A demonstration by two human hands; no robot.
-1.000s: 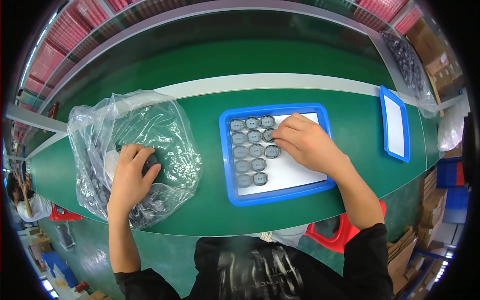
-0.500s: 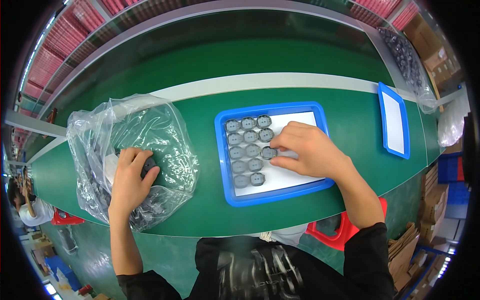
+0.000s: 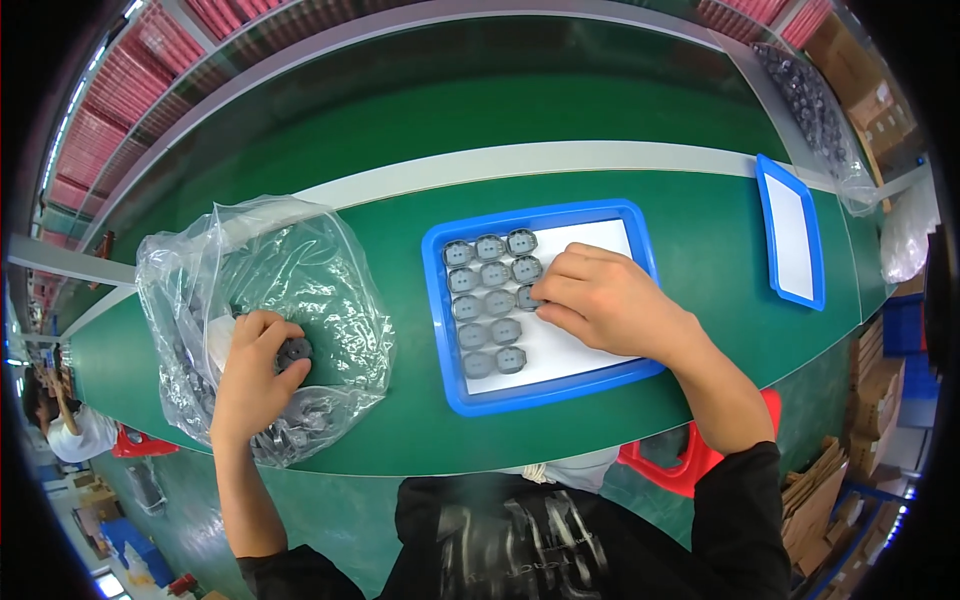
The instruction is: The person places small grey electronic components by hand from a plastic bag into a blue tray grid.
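A blue tray (image 3: pixel 548 391) lined with white paper holds rows of small grey rounded plastic parts (image 3: pixel 494 273) at its left side. Over the paper, my right hand (image 3: pixel 612 305) is closed, its fingertips on a grey plastic part (image 3: pixel 525 298) at the end of the third row. To the left stands a clear plastic bag (image 3: pixel 345 262), its mouth open, with many similar grey parts heaped inside. My left hand (image 3: pixel 250 380) reaches over that bag and grips a dark grey plastic part (image 3: pixel 294 351) between thumb and fingers.
Another blue tray (image 3: pixel 793 235) with white paper lies at the right end of the green table (image 3: pixel 400 440). A filled clear bag (image 3: pixel 815 120) sits beyond it. A red stool (image 3: pixel 690 460) stands under the near edge. Another person (image 3: pixel 75 425) sits far left.
My left hand has turned the grey part so its face shows more, shifting slightly down. My right hand stays at the same part, fingers a little closer together. The view has shifted slightly.
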